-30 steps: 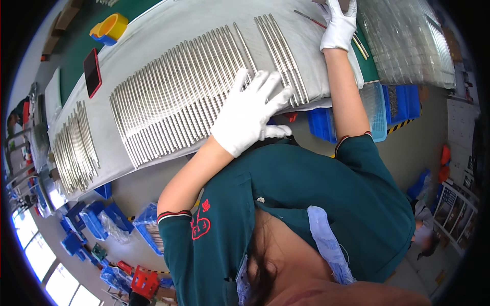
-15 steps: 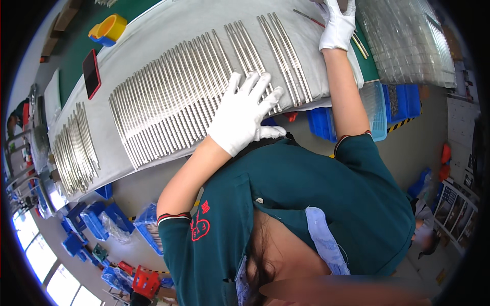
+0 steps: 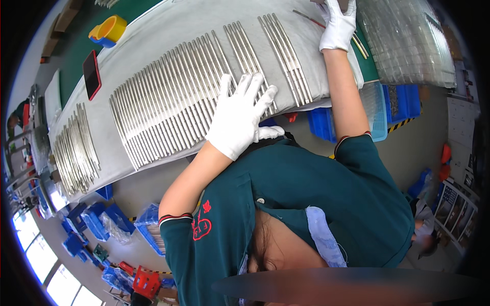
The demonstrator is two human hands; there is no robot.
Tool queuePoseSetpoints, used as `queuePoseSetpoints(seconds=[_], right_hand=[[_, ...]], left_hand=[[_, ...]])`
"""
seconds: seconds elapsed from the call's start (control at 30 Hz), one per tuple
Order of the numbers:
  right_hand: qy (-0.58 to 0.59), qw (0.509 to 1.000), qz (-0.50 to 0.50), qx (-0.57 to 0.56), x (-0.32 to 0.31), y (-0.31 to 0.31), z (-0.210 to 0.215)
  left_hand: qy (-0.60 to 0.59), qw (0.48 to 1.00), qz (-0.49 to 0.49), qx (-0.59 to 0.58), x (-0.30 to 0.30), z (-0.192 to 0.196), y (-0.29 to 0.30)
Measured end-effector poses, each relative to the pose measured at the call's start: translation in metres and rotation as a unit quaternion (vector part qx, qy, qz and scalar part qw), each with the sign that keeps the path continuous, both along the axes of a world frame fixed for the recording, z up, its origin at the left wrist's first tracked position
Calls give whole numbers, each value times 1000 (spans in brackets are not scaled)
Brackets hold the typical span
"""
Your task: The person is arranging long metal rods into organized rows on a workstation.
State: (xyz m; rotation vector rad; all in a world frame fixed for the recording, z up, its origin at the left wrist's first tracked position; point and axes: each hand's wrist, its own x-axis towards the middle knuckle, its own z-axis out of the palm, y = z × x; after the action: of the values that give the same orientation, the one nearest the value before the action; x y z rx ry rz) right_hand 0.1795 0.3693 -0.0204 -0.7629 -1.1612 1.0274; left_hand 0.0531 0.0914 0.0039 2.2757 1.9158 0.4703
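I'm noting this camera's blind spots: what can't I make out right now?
In the head view:
Dark thing at the right hand: cut off by the top edge; its shape and whether it's held are unclear.
Metal rods: partly covered by the left hand.
Clear plastic pack: folds and glare obscure its contents.

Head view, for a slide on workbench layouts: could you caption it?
White-gloved left hand over grouped metal rods laid on a pale cloth.

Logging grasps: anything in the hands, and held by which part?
Right hand: apparently a brown object, cut off; held part unclear. Left hand: nothing gripped, spread over metal rods.
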Motion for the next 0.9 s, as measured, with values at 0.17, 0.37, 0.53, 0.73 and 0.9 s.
queuePoseSetpoints(seconds=[0.17,0.37,0.53,0.73,0.9], right_hand=[[12,1000,6,0,0,0,1],[21,1000,15,-2,0,2,-2],[30,999,15,-13,-3,3,-4],[23,1000,6,-3,6,11,-12],[21,1000,11,-6,0,3,-2]], left_hand=[[27,999,19,-8,-9,1,-14],[4,1000,7,-16,-4,-2,-2],[-89,992,-73,45,13,-14,17],[-27,999,-21,37,-11,8,-10],[46,997,65,6,-39,0,-48]])
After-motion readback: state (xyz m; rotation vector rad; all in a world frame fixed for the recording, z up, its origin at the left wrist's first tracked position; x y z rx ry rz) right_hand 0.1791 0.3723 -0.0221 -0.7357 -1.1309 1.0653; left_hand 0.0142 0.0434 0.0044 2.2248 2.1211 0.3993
